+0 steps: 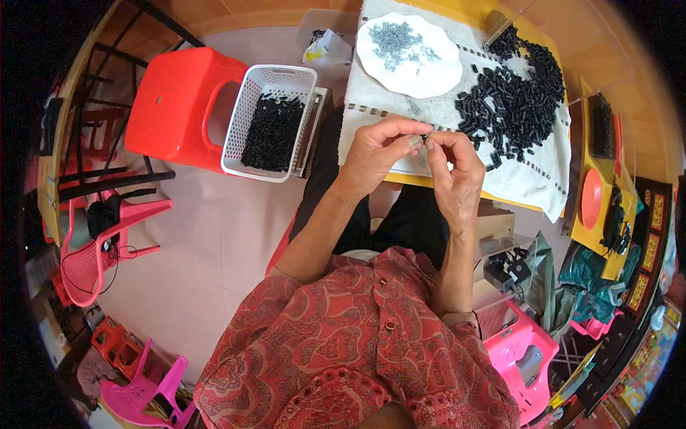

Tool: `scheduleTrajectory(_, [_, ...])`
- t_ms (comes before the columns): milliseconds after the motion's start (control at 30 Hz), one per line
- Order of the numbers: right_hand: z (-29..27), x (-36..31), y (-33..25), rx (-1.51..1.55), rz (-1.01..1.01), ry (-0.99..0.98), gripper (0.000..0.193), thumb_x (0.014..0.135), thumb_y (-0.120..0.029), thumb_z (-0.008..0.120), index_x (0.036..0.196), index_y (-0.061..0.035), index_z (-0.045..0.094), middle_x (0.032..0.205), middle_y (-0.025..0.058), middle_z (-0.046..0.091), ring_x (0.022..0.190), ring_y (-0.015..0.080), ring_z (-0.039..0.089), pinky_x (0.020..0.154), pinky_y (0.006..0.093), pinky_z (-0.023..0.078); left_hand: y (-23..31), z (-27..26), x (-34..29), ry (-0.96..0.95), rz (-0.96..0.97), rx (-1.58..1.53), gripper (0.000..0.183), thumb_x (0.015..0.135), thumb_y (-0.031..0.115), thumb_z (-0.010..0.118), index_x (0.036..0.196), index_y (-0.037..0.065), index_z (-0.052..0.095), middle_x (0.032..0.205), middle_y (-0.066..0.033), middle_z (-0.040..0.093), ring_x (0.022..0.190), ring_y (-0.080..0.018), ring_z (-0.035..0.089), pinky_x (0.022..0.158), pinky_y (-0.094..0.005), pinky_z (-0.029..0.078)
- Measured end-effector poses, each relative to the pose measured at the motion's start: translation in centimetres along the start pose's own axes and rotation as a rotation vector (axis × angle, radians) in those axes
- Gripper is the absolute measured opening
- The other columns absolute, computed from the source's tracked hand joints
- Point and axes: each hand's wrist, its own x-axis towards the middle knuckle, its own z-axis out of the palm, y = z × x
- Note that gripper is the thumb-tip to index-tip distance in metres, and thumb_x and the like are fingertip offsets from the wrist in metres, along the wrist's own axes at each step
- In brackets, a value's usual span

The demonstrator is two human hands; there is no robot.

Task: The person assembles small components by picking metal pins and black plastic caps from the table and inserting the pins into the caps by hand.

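Observation:
My left hand [375, 154] and my right hand [457, 175] meet over the near edge of the table, both closed in a pinch. Between their fingertips is a small black piece [424, 136], mostly hidden by the fingers. Just right of them, a heap of short black cylindrical pieces [511, 107] spreads over a white cloth [446, 107]. Beyond the hands, a white plate with a wavy rim [429, 82] bears many tiny greyish, see-through-looking pieces [393, 43].
To the left, a white perforated basket [234, 146] holds many black pieces [271, 132], beside a red stool [175, 104]. A clear panel [511, 21] stands at the table's far right. Pink chairs [518, 350] stand close by on the right and at the left [100, 247].

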Motion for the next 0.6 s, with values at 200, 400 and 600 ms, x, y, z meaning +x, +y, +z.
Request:
scheduleTrajectory(200, [-0.7, 0.0, -1.2, -0.145, -0.038, -0.051, 0.006, 0.083, 0.001, 0.062, 0.089, 0.0004, 0.061, 0.078, 0.0132, 0.059, 0.065, 0.0261, 0.059, 0.058, 0.0332, 0.046, 0.8, -0.4, 0.0, -0.068, 0.022, 0.149, 0.021, 0.09, -0.003, 0.055, 0.109, -0.003, 0.064, 0.102, -0.0062, 0.062, 0.091, -0.0116, 0.059, 0.08, -0.0245, 0.05])
scheduleTrajectory(400, [-1.1, -0.5, -1.9, -0.027, 0.068, -0.144, 0.005, 0.085, -0.004, 0.064, 0.088, 0.0002, 0.061, 0.078, 0.0125, 0.063, 0.066, 0.0246, 0.062, 0.06, 0.0319, 0.048, 2.0, -2.1, 0.0, -0.177, -0.091, 0.176, 0.019, 0.086, -0.004, 0.059, 0.103, -0.003, 0.066, 0.095, -0.0052, 0.065, 0.084, -0.0102, 0.061, 0.076, -0.0228, 0.05])
scheduleTrajectory(600, [0.8, -2.3, -1.5, 0.33, 0.234, -0.122, 0.005, 0.086, -0.003, 0.067, 0.084, -0.0017, 0.062, 0.069, 0.0026, 0.064, 0.06, 0.0033, 0.053, 0.053, 0.0213, 0.043, 3.6, -3.6, -0.2, -0.241, -0.238, -0.016, 0.019, 0.082, 0.002, 0.067, 0.099, -0.006, 0.066, 0.088, -0.007, 0.065, 0.081, -0.0126, 0.061, 0.074, -0.0262, 0.049])
